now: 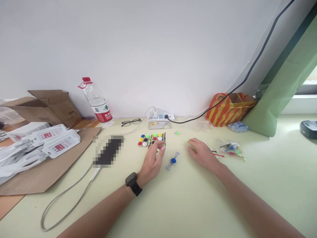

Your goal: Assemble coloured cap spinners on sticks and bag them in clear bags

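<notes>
My left hand point(154, 159) rests over the right side of a set of colored round caps point(143, 139) and thin colored sticks point(149, 140). Its thumb and index finger nearly meet by the sticks at that side; what lies between them is too small to make out. To the right, my right hand point(201, 152) is palm down with bent fingers, and a thin pale-green piece point(184, 139) sticks out from its fingertips, faint and blurred. Between my hands is a small spinner point(173, 161) with a blue hub and smeared translucent blades. A bright green curved piece point(177, 133) lies behind it.
Beside my right hand are a red arrow-shaped stick point(220, 155) and a clear bag of colored parts point(231, 148). A power strip point(160, 116), glasses point(131, 122) and water bottle point(99, 105) stand behind. A blurred-out dark device point(109, 152) with a cable lies left.
</notes>
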### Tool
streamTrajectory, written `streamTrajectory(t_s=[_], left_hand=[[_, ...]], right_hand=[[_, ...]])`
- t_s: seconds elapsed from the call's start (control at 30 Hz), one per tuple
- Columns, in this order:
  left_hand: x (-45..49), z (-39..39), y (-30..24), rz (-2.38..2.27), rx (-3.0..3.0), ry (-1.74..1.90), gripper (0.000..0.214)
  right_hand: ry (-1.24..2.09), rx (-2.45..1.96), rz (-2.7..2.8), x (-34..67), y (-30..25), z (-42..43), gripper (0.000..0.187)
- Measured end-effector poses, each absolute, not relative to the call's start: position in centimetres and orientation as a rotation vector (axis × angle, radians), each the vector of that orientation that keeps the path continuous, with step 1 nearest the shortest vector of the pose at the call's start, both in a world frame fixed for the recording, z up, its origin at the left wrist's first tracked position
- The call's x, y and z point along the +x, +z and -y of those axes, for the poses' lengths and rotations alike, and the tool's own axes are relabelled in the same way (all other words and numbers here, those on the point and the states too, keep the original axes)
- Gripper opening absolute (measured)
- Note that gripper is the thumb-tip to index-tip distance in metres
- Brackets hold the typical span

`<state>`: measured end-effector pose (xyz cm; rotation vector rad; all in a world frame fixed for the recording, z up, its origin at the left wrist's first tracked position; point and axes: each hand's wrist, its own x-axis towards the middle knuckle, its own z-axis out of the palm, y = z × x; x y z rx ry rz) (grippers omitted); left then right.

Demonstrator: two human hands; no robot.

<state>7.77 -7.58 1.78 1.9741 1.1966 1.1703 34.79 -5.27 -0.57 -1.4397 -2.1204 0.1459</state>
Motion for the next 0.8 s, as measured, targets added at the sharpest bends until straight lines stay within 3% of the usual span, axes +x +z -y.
streamTrajectory(t_s=[0.23,0.57,0.8], left_hand=[[7.7,7.5,1.6,-1.190,1.963,1.177,0.029],[7.7,7.3,1.6,-1.199,1.979,1.166,0.029],[7.7,7.4,1.6,-1.199,1.974,1.176,0.030]], right_hand=[[0.235,-1.260,1.926,34.7,-0.5,5.0,0.027],[0.150,-1.396,1.746,33.8,-0.4,4.4,0.017],[0.154,-1.331,1.735,33.8,0.0,4.7,0.028]])
